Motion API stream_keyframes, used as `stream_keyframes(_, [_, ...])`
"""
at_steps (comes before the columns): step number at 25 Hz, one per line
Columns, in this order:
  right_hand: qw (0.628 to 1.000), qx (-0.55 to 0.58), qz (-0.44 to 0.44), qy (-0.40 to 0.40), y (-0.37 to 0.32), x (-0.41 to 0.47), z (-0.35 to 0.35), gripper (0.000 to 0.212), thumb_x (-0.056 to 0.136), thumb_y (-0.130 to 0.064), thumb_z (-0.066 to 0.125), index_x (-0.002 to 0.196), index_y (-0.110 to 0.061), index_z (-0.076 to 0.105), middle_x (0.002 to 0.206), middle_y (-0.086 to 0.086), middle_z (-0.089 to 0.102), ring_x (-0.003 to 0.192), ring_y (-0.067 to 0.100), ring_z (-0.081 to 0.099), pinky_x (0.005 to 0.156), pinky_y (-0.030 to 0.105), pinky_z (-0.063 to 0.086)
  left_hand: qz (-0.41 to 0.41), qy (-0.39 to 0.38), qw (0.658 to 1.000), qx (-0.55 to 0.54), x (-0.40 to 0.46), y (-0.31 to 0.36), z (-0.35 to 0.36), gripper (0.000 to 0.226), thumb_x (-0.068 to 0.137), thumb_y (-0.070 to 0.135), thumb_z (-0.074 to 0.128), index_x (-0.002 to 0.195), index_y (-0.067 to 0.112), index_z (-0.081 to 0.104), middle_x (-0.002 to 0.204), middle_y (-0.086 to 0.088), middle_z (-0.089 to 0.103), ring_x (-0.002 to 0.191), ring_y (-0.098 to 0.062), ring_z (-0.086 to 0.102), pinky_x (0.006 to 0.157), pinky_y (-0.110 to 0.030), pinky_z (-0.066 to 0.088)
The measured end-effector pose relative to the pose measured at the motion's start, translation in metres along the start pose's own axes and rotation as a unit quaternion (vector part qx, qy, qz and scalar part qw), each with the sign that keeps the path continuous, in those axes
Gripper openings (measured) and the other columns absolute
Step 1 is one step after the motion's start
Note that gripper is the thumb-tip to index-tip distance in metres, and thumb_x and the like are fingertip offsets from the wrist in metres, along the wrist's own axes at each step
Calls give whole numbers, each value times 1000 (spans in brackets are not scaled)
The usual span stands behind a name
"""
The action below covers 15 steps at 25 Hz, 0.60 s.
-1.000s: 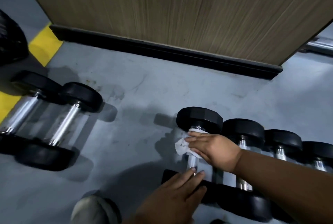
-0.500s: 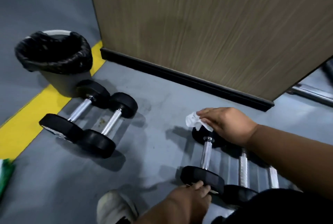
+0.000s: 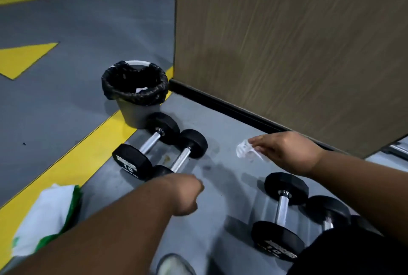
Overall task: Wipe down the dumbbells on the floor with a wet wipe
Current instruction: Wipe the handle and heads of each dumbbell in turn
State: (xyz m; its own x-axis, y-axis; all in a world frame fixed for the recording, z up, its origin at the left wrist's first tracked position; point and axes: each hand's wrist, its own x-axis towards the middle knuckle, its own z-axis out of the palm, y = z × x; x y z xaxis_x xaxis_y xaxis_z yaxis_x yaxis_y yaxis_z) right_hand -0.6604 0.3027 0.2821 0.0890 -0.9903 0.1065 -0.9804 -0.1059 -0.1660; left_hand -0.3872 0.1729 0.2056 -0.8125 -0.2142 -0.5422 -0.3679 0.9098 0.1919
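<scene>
In the head view, a crumpled wet wipe (image 3: 245, 150) is being pinched by the fingers of the right hand (image 3: 284, 153), held in the air above the floor (image 3: 66, 102), between the left pair of dumbbells (image 3: 161, 151) and the right dumbbells (image 3: 282, 213). The left hand (image 3: 185, 195) is being held with fingers curled on nothing. The wiping is judged partly done; which dumbbells are clean cannot be told. Half a second earlier the wipe was being pressed on the right dumbbell's far head, and the left hand was resting on its near head; both have since been lifted away toward the bin (image 3: 134, 89).
</scene>
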Motion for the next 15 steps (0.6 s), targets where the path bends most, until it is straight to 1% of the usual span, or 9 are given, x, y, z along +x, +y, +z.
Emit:
stream_keyframes(2, [1000, 1, 7, -11, -10, 11, -6, 36, 100, -38, 53, 125, -20, 72, 126, -6, 72, 112, 16, 70, 96, 36, 57, -66, 22, 994, -87, -1, -17, 0, 24, 93, 38, 54, 109, 19, 54, 117, -8, 62, 104, -31, 60, 92, -41, 52])
stream_keyframes(3, [1000, -5, 5, -12, -13, 15, -11, 40, 99, -42, 49, 125, -22, 71, 126, -7, 71, 113, 14, 70, 96, 35, 57, -86, 25, 989, -120, 2, -18, 0, 28, 93, 40, 54, 114, 21, 56, 121, -7, 62, 108, -29, 60, 95, -41, 51])
stream_keyframes(4, [1000, -12, 2, -14, -17, 20, -17, 42, 100, -46, 47, 126, -23, 71, 127, -9, 71, 112, 12, 69, 96, 33, 56, -96, 24, 982, -158, 5, -16, 0, 38, 95, 42, 54, 128, 24, 55, 133, -5, 59, 119, -29, 57, 101, -41, 48])
stream_keyframes(5, [1000, -18, 1, -17, -19, 25, -24, 44, 101, -49, 45, 126, -25, 71, 127, -10, 71, 112, 11, 69, 95, 31, 56, -91, 27, 977, -192, 6, -12, -2, 50, 96, 43, 54, 144, 27, 48, 146, -3, 52, 132, -28, 51, 109, -40, 44])
stream_keyframes(6, [1000, -23, 0, -17, -20, 28, -31, 45, 103, -52, 43, 125, -25, 71, 127, -12, 71, 111, 9, 69, 95, 28, 55, -73, 36, 973, -218, 8, -7, -4, 58, 98, 42, 53, 152, 28, 39, 154, -1, 45, 140, -27, 44, 114, -40, 39])
stream_keyframes(8, [999, -28, -4, -19, -21, 34, -40, 50, 100, -55, 39, 123, -25, 72, 125, -13, 71, 109, 6, 68, 93, 23, 53, -38, 73, 962, -261, 10, -2, -4, 60, 101, 40, 52, 156, 26, 33, 159, 1, 39, 143, -24, 40, 117, -38, 35])
stream_keyframes(10, [999, -24, -8, -24, -20, 42, -34, 53, 98, -55, 38, 122, -24, 73, 124, -12, 72, 108, 6, 68, 92, 23, 53, -35, 90, 957, -275, 8, -6, 2, 59, 102, 37, 52, 157, 22, 33, 158, -1, 40, 142, -23, 42, 116, -34, 36])
stream_keyframes(13, [1000, 5, -16, -17, -15, 46, -1, 49, 99, -49, 42, 121, -18, 74, 123, -7, 73, 109, 10, 70, 94, 30, 57, -65, 54, 969, -232, 10, -27, 27, 58, 102, 39, 51, 154, 18, 37, 156, -4, 42, 140, -26, 43, 115, -36, 37])
stream_keyframes(15, [999, 34, -22, -12, -11, 48, 37, 45, 100, -46, 45, 120, -18, 74, 123, -7, 73, 109, 9, 70, 92, 33, 58, -85, 53, 969, -226, 12, -38, 45, 56, 102, 44, 49, 148, 14, 41, 153, -7, 45, 137, -27, 45, 111, -35, 38])
